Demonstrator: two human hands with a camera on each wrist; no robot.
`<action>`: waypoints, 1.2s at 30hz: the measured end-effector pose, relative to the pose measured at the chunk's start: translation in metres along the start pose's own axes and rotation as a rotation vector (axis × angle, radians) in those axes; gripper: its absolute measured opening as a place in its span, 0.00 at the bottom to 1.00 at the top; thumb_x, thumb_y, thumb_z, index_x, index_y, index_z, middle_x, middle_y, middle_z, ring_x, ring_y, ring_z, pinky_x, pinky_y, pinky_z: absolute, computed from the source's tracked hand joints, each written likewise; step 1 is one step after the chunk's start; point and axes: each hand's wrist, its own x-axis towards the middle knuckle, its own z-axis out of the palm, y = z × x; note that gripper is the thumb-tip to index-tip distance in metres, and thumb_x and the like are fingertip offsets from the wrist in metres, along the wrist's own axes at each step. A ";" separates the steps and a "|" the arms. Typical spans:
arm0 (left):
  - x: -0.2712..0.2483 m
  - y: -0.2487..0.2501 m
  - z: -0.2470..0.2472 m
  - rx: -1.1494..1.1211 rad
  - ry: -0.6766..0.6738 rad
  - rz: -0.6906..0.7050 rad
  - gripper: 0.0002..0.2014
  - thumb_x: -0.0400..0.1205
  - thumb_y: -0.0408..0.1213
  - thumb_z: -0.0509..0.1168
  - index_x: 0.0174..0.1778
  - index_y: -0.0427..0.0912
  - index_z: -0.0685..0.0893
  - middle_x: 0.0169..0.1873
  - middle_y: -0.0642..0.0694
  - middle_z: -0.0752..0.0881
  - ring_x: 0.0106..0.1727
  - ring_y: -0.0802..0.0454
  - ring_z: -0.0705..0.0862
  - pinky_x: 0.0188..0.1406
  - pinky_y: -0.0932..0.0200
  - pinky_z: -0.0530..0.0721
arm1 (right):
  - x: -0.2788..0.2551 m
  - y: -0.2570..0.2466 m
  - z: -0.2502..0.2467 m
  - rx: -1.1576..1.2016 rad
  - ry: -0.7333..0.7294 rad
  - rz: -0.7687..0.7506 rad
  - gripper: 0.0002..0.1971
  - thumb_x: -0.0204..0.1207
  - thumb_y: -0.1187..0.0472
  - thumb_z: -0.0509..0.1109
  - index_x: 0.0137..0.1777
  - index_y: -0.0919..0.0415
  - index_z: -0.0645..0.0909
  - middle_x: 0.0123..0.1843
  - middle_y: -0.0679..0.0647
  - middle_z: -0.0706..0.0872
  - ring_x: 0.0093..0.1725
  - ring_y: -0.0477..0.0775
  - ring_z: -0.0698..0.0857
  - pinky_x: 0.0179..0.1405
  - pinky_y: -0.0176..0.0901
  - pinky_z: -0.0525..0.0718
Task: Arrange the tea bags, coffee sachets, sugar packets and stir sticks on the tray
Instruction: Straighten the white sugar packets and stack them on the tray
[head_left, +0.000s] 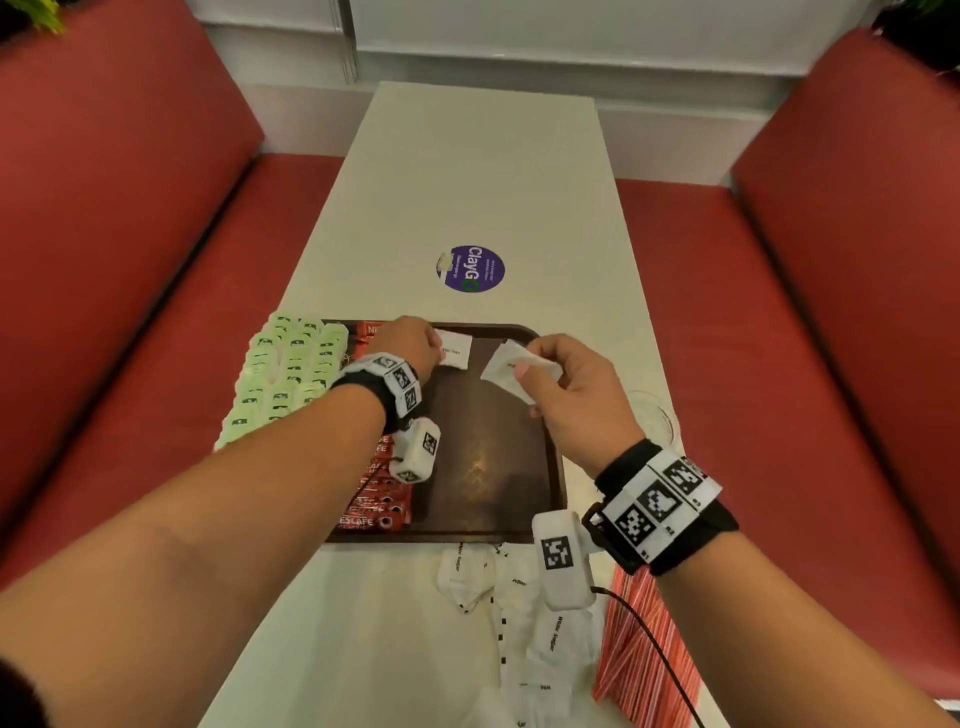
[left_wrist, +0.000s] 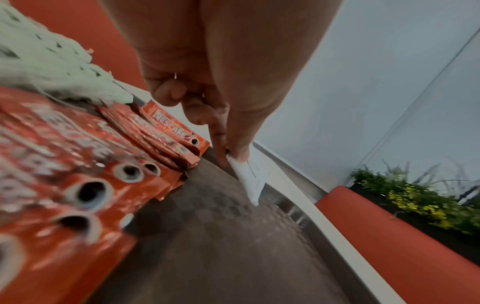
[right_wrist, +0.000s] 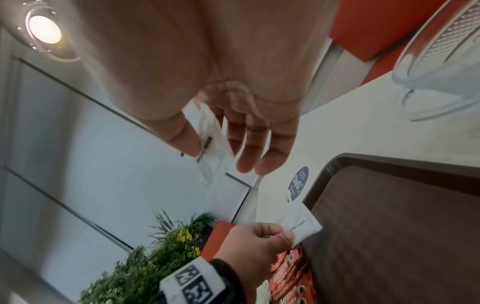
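My left hand (head_left: 410, 345) pinches one white sugar packet (head_left: 456, 351) at the far edge of the brown tray (head_left: 550, 467), just right of the red coffee sachets (head_left: 376, 499). My right hand (head_left: 576, 395) pinches a second sugar packet (head_left: 511, 371) above the tray's far right corner. Green tea bags (head_left: 285, 374) line its left side; more sugar packets (head_left: 519, 613) and stir sticks (head_left: 639, 660) lie on the near table (head_left: 467, 182).
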 end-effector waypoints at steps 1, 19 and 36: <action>0.010 0.000 0.003 0.038 -0.003 0.011 0.02 0.80 0.41 0.73 0.46 0.48 0.90 0.52 0.45 0.90 0.55 0.43 0.87 0.61 0.50 0.85 | 0.003 0.002 0.000 0.009 0.008 0.005 0.03 0.81 0.59 0.71 0.47 0.50 0.83 0.47 0.52 0.89 0.43 0.53 0.86 0.42 0.52 0.86; -0.027 0.025 -0.030 -0.187 0.027 0.304 0.19 0.87 0.57 0.59 0.46 0.52 0.92 0.41 0.54 0.91 0.44 0.57 0.86 0.45 0.65 0.77 | 0.013 0.009 0.008 0.038 0.012 0.109 0.05 0.82 0.59 0.72 0.56 0.56 0.86 0.46 0.53 0.90 0.32 0.49 0.87 0.28 0.31 0.80; -0.091 0.030 -0.050 -0.304 -0.090 0.648 0.10 0.84 0.39 0.68 0.60 0.51 0.87 0.52 0.54 0.88 0.55 0.56 0.84 0.58 0.56 0.82 | 0.012 0.013 0.016 -0.201 -0.054 -0.010 0.08 0.78 0.57 0.74 0.54 0.56 0.88 0.44 0.48 0.90 0.42 0.46 0.87 0.45 0.45 0.87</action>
